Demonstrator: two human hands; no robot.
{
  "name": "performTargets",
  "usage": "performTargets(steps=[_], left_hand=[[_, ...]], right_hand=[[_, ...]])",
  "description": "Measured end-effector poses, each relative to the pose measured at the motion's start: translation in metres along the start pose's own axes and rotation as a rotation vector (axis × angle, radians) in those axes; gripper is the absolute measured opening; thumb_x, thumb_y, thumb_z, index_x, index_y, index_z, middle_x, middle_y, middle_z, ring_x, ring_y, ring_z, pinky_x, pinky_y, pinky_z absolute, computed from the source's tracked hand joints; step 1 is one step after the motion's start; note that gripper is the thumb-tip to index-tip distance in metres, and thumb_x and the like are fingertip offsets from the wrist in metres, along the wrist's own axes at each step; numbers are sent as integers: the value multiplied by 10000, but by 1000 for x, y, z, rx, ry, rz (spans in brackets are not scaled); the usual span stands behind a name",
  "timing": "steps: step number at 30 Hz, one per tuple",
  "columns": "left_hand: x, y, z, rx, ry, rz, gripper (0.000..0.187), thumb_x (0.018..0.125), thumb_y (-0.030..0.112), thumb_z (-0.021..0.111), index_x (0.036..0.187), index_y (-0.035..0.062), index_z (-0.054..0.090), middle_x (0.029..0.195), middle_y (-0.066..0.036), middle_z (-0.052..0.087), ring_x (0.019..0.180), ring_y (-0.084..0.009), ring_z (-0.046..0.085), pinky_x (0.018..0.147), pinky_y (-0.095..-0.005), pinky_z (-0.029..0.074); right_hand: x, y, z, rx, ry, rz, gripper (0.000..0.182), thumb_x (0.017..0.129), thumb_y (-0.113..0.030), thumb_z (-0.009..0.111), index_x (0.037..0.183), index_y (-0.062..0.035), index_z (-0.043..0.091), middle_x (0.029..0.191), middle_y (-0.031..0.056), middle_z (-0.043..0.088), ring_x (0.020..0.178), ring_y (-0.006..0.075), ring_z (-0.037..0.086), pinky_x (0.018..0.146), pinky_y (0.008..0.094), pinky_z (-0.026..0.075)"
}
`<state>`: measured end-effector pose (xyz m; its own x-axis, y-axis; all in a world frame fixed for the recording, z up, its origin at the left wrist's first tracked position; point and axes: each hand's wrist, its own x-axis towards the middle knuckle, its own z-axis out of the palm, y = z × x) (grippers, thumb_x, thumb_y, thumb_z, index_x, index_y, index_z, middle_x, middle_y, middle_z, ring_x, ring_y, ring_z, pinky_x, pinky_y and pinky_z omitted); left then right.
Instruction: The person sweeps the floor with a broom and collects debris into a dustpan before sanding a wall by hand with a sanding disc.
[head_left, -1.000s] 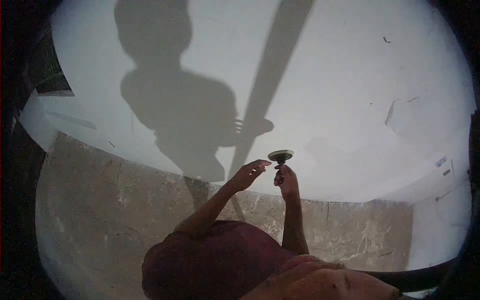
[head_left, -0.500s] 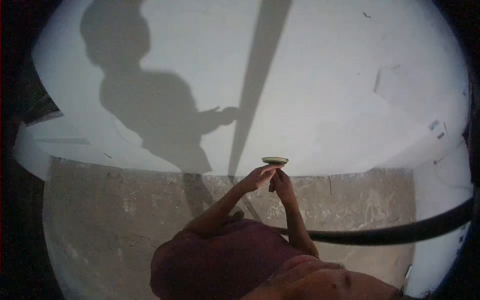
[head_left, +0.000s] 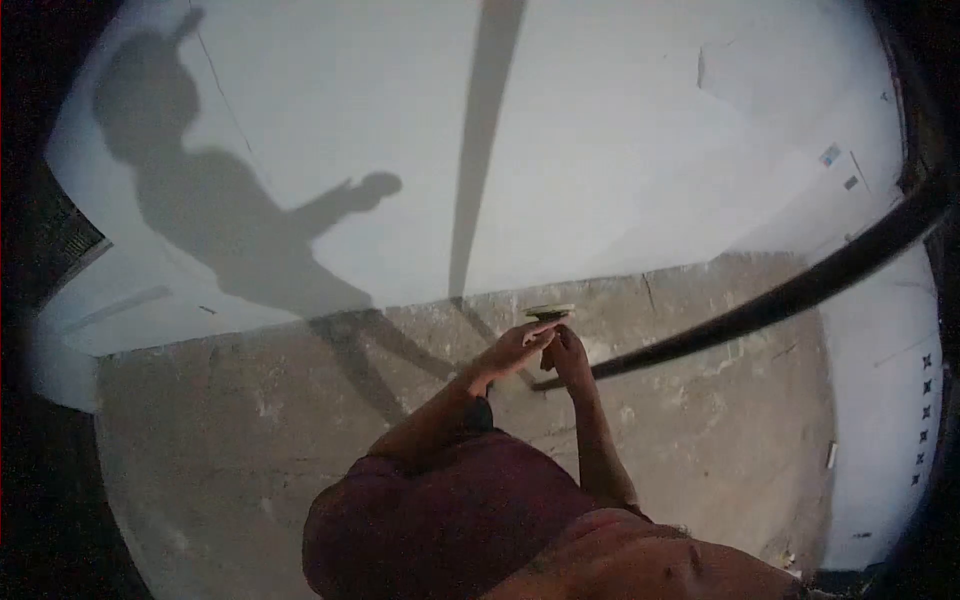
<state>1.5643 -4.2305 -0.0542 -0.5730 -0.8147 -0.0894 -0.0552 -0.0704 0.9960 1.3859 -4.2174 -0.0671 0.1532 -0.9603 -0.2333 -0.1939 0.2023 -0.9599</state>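
Note:
My left hand [head_left: 522, 347] reaches in from the left, its fingers closed under a shallow round disc [head_left: 549, 311] with a pale yellowish edge and a dark underside. The disc is seen nearly edge-on, so its exact kind does not show. My right hand [head_left: 567, 356] is close against the left, with fingers curled and their tips at the disc's underside. Both hands are in front of my chest, over the floor. The hands hide part of the disc's underside.
A dark pole [head_left: 740, 312] slants from the floor beside my right hand to the upper right. A white wall [head_left: 600, 150] rises ahead, bearing shadows of a person and the pole. Below is a stained grey-brown floor [head_left: 250, 420]. A small pale object [head_left: 831, 455] lies at the right.
The view has turned, so more floor shows, and the shadows have shifted left. The dark pole stands steeper across the right side. My hands still hold the disc, now tilted slightly differently.

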Motion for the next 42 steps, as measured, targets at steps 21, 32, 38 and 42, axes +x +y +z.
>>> performTargets(steps=[21,32,38,42], left_hand=[[-132,-6,-11,357,224,244,508,1057,357,413,1495,102,374,1373,-188,538,1225,-306,546,1023,-396,415],[-78,-6,-57,275,260,100,511,1061,358,402,1505,110,350,1400,-216,503,1198,-312,559,995,-419,440],[2,4,-99,261,170,132,572,1047,449,403,1524,144,322,1380,-217,511,1080,-310,616,883,-409,505],[48,13,-118,296,170,187,602,1045,439,418,1550,155,254,1372,-212,515,1075,-296,613,866,-407,520]], right_hand=[[-43,12,81,114,-338,-134,281,1009,-283,518,1079,-24,603,808,39,596,663,121,583,602,287,492],[33,-2,104,-27,-223,-355,314,978,-219,567,1208,-8,532,905,122,663,699,180,638,598,332,526],[89,-31,79,-190,-86,-206,358,976,-203,560,1281,-19,519,996,167,677,755,212,682,619,349,547],[150,-26,51,-368,63,-514,306,961,-177,563,1210,0,538,968,176,682,741,230,690,614,347,541]])
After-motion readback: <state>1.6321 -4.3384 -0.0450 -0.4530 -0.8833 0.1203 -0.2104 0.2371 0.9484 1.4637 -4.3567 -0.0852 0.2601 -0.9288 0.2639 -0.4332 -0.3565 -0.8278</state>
